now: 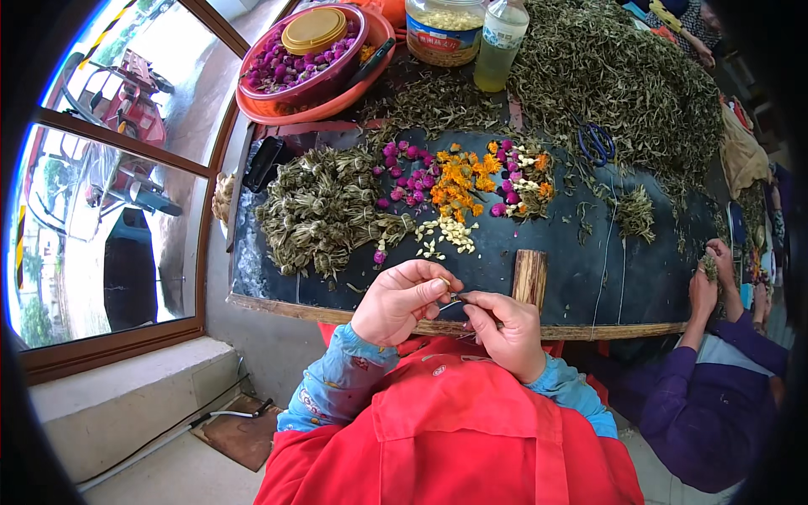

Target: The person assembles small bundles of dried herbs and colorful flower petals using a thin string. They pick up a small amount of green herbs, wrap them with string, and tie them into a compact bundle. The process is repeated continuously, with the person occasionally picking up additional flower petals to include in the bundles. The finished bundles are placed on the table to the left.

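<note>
My left hand (400,303) is closed in a pinch in front of the table's near edge. A small pale yellow piece (445,281) shows at its fingertips, possibly a petal or bud. Close beside it, my right hand (510,332) is also pinched. Between the two hands runs a thin shiny thing (453,304), like a needle or thread; its ends are hidden by fingers. Just beyond my hands lie white buds (448,236), orange flowers (459,181) and purple globe flowers (414,178). Tied bundles of dried leaves (316,210) are heaped to the left.
A short wooden stick (529,278) lies at the edge, right of my hands. Blue-handled scissors (596,145) rest near a big dried-leaf pile (614,80). Behind stand a purple-flower basin (269,88), a jar (443,38) and a bottle (502,46). A co-worker's hands (709,278) work at right.
</note>
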{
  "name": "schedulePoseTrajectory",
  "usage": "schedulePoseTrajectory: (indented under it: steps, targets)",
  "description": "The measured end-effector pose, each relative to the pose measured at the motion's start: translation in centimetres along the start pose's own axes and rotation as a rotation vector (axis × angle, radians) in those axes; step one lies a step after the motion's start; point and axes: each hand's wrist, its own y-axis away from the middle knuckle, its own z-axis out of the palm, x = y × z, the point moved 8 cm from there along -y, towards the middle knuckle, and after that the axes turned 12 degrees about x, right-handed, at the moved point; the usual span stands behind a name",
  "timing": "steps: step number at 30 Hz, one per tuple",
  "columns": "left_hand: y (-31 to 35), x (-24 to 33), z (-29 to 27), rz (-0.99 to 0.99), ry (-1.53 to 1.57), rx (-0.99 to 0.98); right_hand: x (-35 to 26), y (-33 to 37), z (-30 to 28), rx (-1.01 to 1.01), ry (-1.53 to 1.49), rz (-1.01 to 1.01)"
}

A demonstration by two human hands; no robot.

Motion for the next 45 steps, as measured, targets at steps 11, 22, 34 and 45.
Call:
schedulePoseTrajectory:
  steps: [11,22,34,45]
  targets:
    - [0.5,-0.6,0.9,-0.015,0.022,-0.018,0.2,0.3,0.7,-0.023,-0.073,0.076]
    - [1.0,0.7,4.0,0.506,-0.769,-0.036,-3.5,-1.3,-0.7,0.108,0.143,-0.469]
    - [-0.6,6.2,4.1,1.123,-1.642,0.277,-0.7,1.2,-3.5,0.049,-0.457,-0.14]
    - [-3.0,5.7,0.2,0.616,-0.764,0.266,2.0,1.0,-0.8,-0.1,-0.564,0.356]
